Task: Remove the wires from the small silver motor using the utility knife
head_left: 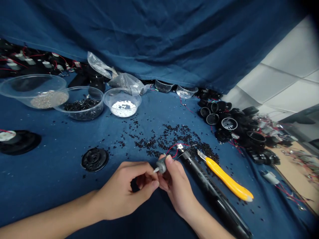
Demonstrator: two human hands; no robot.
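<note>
My right hand grips a small grey motor with red and black wires trailing away from it. My left hand meets it from the left, thumb and forefinger pinched at the motor's white shaft tip; something dark sits under those fingers, too hidden to name. Both hands hover just above the blue cloth. Loose black small parts lie scattered right behind the hands.
A black electric screwdriver and a yellow utility knife lie right of my hands. A black round disc lies left. Three clear bowls stand at the back left. Black housings are piled at right.
</note>
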